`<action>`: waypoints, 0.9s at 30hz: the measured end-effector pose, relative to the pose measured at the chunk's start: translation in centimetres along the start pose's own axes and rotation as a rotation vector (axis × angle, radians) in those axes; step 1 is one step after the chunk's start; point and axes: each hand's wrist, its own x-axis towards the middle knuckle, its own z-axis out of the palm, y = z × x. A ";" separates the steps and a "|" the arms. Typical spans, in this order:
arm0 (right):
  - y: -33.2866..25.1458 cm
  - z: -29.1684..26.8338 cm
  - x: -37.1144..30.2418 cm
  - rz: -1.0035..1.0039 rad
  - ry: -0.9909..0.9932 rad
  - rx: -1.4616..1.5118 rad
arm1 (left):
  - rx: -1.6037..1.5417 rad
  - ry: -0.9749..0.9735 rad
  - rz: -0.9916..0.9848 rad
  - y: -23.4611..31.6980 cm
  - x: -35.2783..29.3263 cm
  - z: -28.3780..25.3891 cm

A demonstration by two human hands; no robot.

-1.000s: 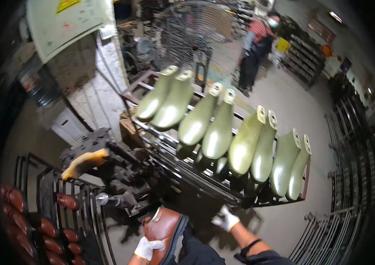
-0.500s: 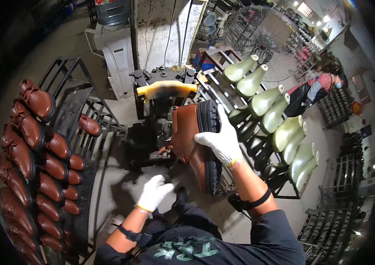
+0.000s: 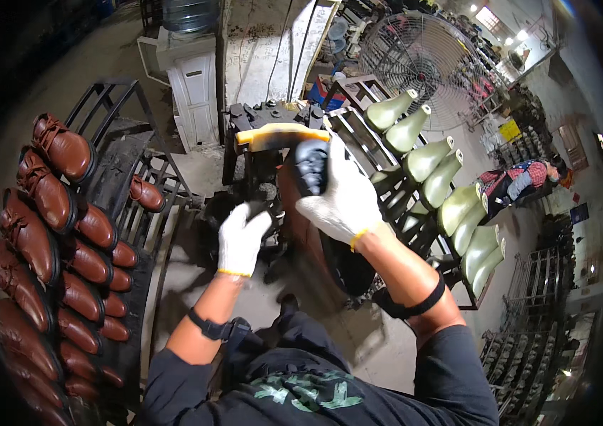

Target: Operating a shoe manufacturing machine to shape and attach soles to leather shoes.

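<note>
A brown leather boot [image 3: 290, 190] with a black lugged sole is in my right hand [image 3: 344, 199], which wears a white glove and grips it around the sole. The boot is smeared by motion, and my hand and forearm cover part of it. Lower and to the left, my left hand [image 3: 240, 241], also in a white glove, holds nothing, with its thumb apart from the fingers. Just beyond both hands stands a dark machine [image 3: 273, 113] with a curved yellow bar [image 3: 273, 135] across its front. The boot is close to that bar; whether they touch, I cannot tell.
On the left, a black rack [image 3: 113, 160] carries several brown lace-up shoes [image 3: 66, 150]. A rack of green shoe lasts [image 3: 426, 153] stands at the right, near a large fan [image 3: 426, 71]. A white cabinet [image 3: 193, 89] is behind the machine. Another person [image 3: 522, 181] bends at far right.
My right hand has tilted the boot and brought it nearer the yellow bar, so the sole now faces me more. My left hand has risen toward the machine.
</note>
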 end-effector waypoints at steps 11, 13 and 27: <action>7.4 3.6 -0.2 0.118 -0.616 0.931 | -0.188 -0.034 -0.108 3.1 -3.4 5.6; 5.8 4.7 -1.0 -0.011 -0.375 1.107 | -0.293 -0.093 -0.192 4.3 -1.5 4.0; 5.7 7.1 -7.0 0.315 -0.354 1.338 | -0.279 -0.135 -0.143 5.7 -4.1 4.6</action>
